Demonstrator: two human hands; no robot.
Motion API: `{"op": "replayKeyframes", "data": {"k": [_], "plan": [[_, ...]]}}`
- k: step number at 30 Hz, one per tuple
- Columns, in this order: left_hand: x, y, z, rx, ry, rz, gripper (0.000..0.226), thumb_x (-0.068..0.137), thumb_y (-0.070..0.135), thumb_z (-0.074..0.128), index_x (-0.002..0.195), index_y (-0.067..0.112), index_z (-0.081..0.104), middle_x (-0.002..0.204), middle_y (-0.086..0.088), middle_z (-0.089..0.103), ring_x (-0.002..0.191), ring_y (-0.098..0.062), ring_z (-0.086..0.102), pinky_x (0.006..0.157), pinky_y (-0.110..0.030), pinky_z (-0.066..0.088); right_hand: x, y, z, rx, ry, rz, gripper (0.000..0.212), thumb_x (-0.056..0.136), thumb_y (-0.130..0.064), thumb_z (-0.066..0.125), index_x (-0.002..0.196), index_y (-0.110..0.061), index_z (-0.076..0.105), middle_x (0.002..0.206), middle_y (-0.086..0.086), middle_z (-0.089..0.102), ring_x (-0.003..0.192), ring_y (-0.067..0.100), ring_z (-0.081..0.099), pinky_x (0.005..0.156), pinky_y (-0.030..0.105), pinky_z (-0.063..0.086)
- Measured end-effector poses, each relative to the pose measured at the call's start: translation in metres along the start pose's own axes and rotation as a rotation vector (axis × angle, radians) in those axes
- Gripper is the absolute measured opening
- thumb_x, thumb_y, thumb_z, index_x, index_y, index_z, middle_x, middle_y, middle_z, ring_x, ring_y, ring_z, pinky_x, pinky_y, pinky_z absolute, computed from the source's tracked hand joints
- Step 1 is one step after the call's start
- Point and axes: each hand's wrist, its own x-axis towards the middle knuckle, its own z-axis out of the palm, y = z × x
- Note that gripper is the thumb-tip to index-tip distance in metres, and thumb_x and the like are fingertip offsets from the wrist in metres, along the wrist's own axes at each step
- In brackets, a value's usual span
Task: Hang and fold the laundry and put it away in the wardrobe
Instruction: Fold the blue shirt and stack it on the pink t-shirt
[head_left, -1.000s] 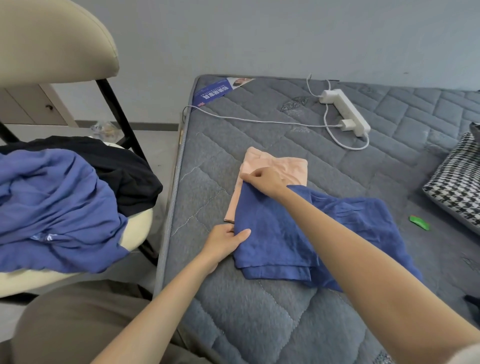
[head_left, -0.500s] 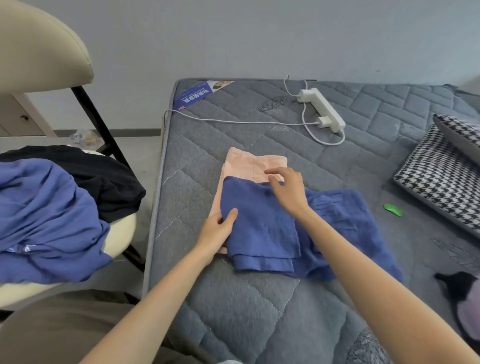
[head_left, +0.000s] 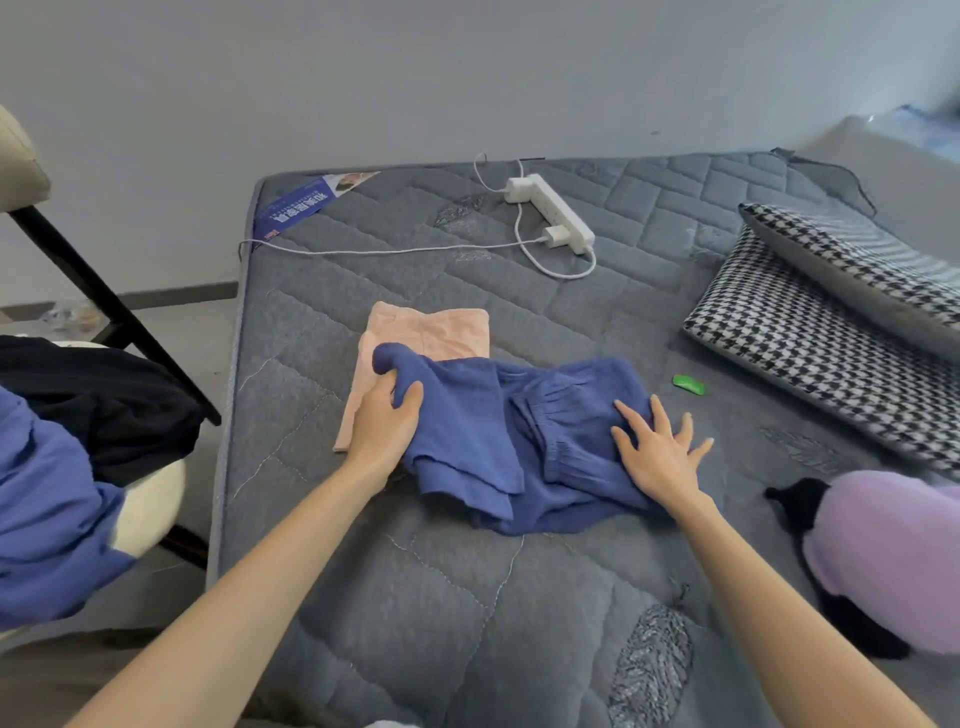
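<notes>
1. The blue garment (head_left: 467, 436) lies partly folded on the mattress (head_left: 363, 582). Its long axis runs left to right across my view, and its far left corner overlaps a folded peach garment (head_left: 431, 332).
2. The left grip (head_left: 387, 415) is curled round the bunched left end, thumb on top. The right grip (head_left: 660, 452) lies flat, fingers spread, pressing the right end down.
3. So the garment spans between both hands. I judge that the next fold carries the left end rightward along that axis, with the left hand moving and the right pinning.
4. A gathered band crosses the axis near the middle, and the flap's hem points toward me.
5. Lifting carelessly could drag the peach piece.
</notes>
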Motion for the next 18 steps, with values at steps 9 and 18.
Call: {"op": "replayKeyframes", "data": {"k": [9,18], "plan": [[0.013,0.063,0.088,0.122,-0.22,0.22,0.04,0.096,0.013,0.043,0.136,0.017,0.046,0.129,-0.005,0.055,0.118,-0.02,0.05,0.092,-0.025,0.039,0.011,0.039,-0.004,0.606,-0.053,0.042,0.045,0.103,-0.042,0.023,0.148,-0.04,0.021,0.158,-0.007,0.018,0.148,0.018,0.005,0.116,0.042,-0.011],[-0.002,0.07,0.197,-0.045,-0.595,-0.061,0.052,0.098,0.025,0.043,0.146,0.034,0.026,0.094,0.004,0.07,0.068,-0.017,0.066,0.049,-0.025,0.053,0.021,0.069,-0.008,1.573,-0.237,0.246,0.054,0.101,-0.049,0.024,0.15,-0.026,0.024,0.15,-0.006,0.038,0.127,0.007,0.04,0.103,0.026,0.031]]}}
